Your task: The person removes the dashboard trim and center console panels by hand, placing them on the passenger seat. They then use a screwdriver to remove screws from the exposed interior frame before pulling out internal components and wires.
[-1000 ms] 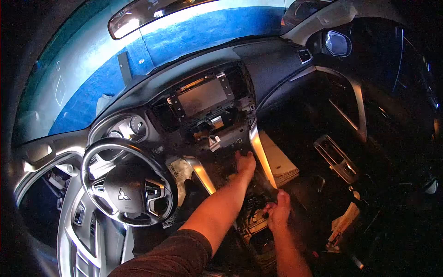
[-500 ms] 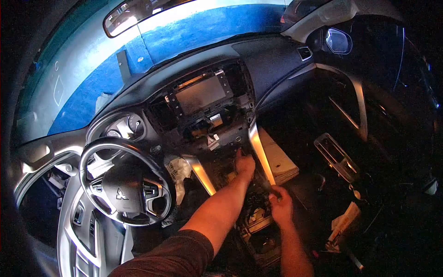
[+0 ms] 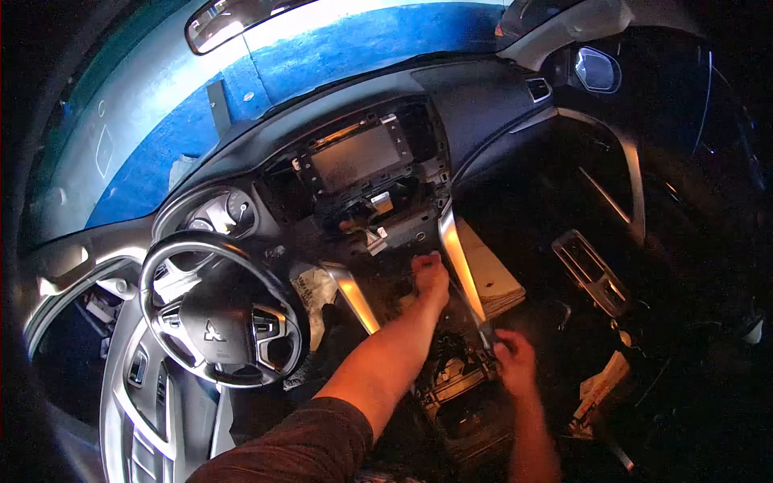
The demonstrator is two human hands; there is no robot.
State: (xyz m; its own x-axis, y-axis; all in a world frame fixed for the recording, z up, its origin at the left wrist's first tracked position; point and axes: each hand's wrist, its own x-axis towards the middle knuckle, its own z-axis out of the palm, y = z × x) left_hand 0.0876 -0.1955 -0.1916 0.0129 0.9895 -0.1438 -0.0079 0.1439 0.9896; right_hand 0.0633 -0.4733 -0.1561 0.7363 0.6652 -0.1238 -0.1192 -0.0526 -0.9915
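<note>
My left hand (image 3: 431, 276) reaches into the dark centre console below the dashboard, with its fingers curled against the console's upper part. What they grip there is hidden in shadow. My right hand (image 3: 515, 361) is at the lower end of the right silver console trim (image 3: 463, 262), its fingers bent around that end. On the other side of the console runs a matching left silver trim (image 3: 354, 299). Between my forearms lies the opened console base (image 3: 453, 381), with its inner parts exposed.
Above the console sits a screen (image 3: 360, 158) in a stripped dash opening with a loose white connector (image 3: 377, 240). The steering wheel (image 3: 221, 318) is on the left. A removed shifter panel (image 3: 590, 274) and a flat cardboard piece (image 3: 491, 278) lie to the right.
My left hand has drawn back slightly, its extended finger now curled. My right hand has shifted right and a little down, and the right trim's lower end appears moved outward. The view shifted slightly.
</note>
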